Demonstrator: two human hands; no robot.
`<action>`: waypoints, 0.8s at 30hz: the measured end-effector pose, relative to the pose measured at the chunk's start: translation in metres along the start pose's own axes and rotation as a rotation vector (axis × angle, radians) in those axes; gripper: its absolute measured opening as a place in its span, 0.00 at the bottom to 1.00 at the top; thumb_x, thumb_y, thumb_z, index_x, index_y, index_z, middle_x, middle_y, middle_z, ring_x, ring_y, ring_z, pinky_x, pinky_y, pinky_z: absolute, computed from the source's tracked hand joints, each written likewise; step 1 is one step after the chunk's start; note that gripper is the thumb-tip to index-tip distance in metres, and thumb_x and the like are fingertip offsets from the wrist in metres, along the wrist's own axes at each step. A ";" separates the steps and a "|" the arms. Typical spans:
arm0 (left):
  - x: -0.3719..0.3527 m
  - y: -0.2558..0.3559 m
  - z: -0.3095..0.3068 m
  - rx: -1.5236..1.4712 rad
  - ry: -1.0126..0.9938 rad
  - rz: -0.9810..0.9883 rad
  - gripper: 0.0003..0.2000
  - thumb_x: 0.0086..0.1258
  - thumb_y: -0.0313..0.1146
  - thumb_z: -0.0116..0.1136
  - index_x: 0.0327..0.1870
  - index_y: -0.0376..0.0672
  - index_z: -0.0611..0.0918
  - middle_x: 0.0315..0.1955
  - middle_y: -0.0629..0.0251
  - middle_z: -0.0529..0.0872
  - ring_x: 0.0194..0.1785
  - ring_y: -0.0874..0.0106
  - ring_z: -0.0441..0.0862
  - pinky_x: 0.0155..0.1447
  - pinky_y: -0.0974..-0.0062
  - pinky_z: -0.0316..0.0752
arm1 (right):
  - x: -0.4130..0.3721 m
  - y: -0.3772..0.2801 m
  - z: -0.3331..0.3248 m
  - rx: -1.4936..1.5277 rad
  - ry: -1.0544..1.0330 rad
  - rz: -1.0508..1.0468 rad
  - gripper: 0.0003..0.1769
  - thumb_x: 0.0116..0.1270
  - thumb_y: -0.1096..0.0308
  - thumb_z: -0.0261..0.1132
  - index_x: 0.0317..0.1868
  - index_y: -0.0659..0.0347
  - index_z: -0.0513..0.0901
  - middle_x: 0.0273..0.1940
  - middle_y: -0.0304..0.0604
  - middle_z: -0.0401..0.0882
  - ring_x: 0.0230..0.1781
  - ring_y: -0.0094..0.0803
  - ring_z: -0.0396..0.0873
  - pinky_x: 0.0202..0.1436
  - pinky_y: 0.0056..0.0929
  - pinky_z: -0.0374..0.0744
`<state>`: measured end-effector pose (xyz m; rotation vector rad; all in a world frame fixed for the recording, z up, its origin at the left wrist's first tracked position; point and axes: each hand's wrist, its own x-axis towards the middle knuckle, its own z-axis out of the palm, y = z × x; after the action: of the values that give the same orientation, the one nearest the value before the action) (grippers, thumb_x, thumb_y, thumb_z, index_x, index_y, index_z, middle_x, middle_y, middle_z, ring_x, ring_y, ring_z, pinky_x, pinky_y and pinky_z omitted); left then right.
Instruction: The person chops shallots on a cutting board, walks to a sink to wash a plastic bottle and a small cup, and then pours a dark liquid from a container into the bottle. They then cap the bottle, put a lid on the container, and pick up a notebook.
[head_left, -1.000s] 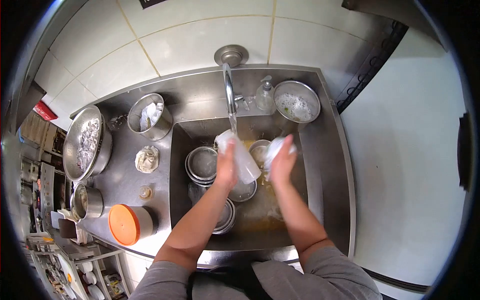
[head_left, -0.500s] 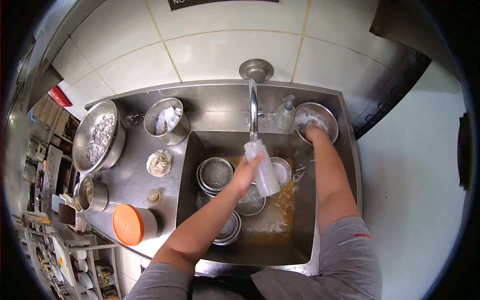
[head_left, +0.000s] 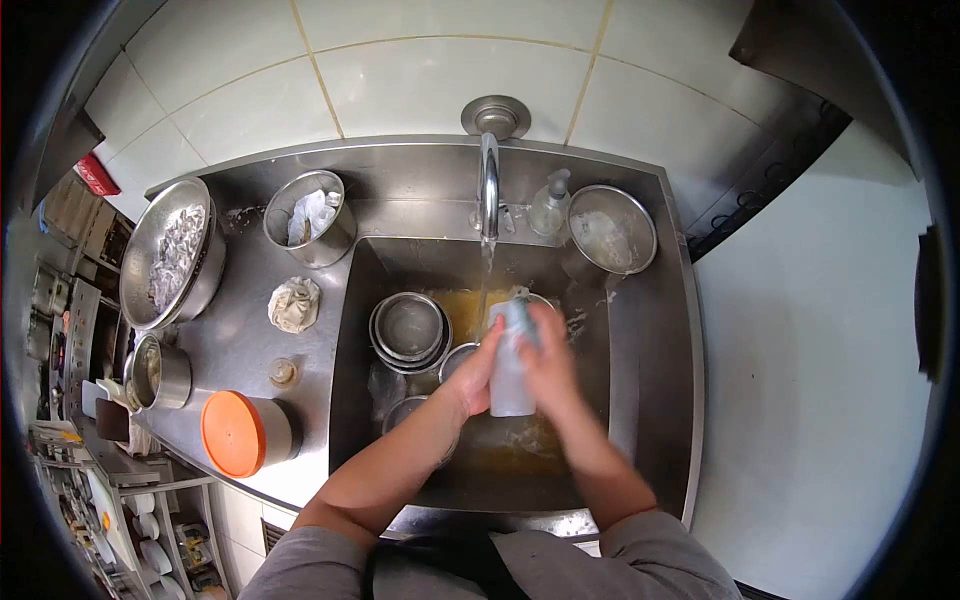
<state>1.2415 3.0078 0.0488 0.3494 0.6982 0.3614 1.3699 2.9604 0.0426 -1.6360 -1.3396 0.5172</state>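
My left hand (head_left: 476, 375) is closed around a frosted white plastic bottle (head_left: 512, 390), held tilted over the sink. My right hand (head_left: 548, 360), blurred by motion, is pressed against the bottle's right side with a small greenish pad (head_left: 521, 316) at its fingers. Water runs from the faucet (head_left: 489, 190) just behind the bottle. Nested round metal pans (head_left: 410, 328) lie in the sink (head_left: 470, 490) to the left of the hands. More metal bowls there are partly covered by my arms.
A metal bowl of suds (head_left: 612, 230) and a clear pump bottle (head_left: 549, 205) stand behind the sink. On the left counter are a large colander (head_left: 135, 265), a metal pot (head_left: 310, 222), a crumpled cloth (head_left: 294, 305), a small glass jar (head_left: 283, 373) and an orange-lidded tub (head_left: 235, 433).
My right hand has left the sudsy bowl and come over to the bottle, with the greenish pad now showing. The bottle has been lowered away from the faucet's mouth. The view has shifted slightly.
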 end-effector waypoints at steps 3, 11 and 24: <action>0.003 -0.025 -0.021 0.104 0.038 0.043 0.36 0.73 0.70 0.40 0.70 0.51 0.71 0.62 0.61 0.79 0.63 0.64 0.78 0.67 0.59 0.72 | -0.024 -0.016 0.006 -0.227 0.035 -0.279 0.31 0.63 0.69 0.65 0.67 0.62 0.71 0.67 0.58 0.68 0.69 0.57 0.64 0.72 0.50 0.63; -0.035 -0.021 -0.009 1.206 0.403 0.550 0.33 0.60 0.44 0.73 0.63 0.39 0.72 0.51 0.53 0.85 0.53 0.56 0.83 0.57 0.60 0.77 | 0.019 -0.034 -0.034 -0.401 -0.327 -0.317 0.24 0.61 0.48 0.72 0.43 0.62 0.87 0.45 0.50 0.84 0.50 0.48 0.79 0.56 0.39 0.76; -0.066 -0.007 -0.021 1.887 0.532 1.068 0.30 0.43 0.44 0.78 0.49 0.48 0.79 0.39 0.64 0.82 0.44 0.61 0.84 0.50 0.62 0.76 | 0.046 -0.046 -0.063 0.022 -1.287 0.180 0.22 0.66 0.64 0.72 0.58 0.61 0.78 0.48 0.39 0.83 0.47 0.27 0.78 0.54 0.32 0.76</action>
<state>1.1826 2.9772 0.0676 2.5461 1.1770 0.7200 1.4093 2.9768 0.1226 -1.3705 -2.0136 1.8811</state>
